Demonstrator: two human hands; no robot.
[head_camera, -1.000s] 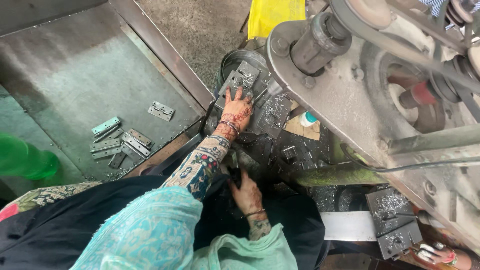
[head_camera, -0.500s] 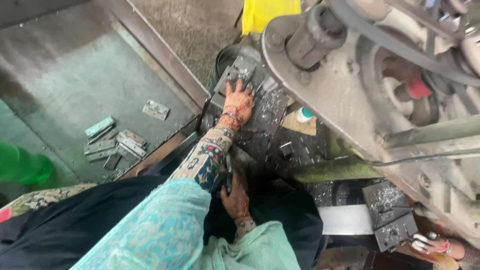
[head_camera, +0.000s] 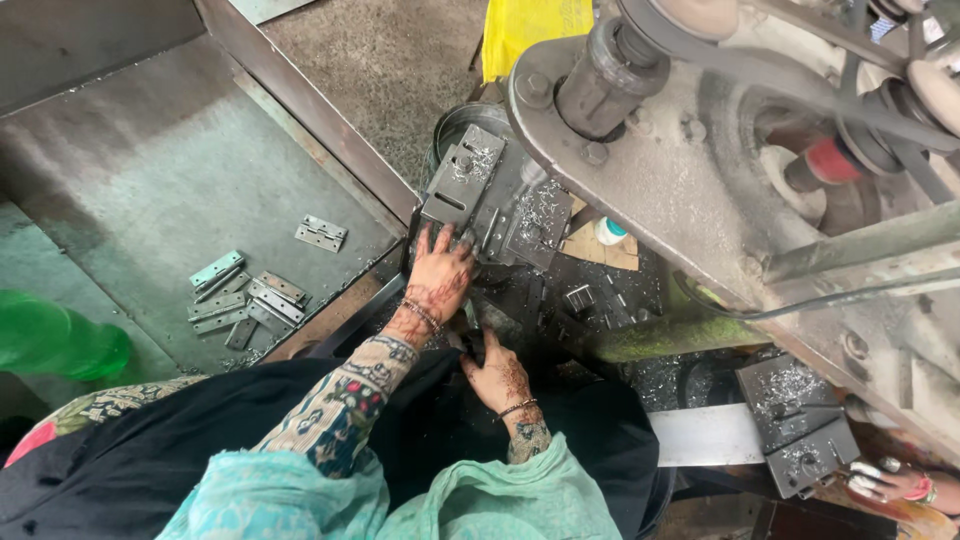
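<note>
Resting flat with fingers spread, the left hand (head_camera: 437, 275) presses on the dark work bed (head_camera: 560, 290) of the machine, its fingertips touching the grey metal fixture plate (head_camera: 462, 180) that lies just beyond them, dusted with shavings. The right hand (head_camera: 497, 375) sits nearer the body, below the plate, curled around something dark; what it grips cannot be told. Left of the plate, well apart, a heap of flat metal hinges (head_camera: 245, 300) lies in the steel tray (head_camera: 120, 180).
</note>
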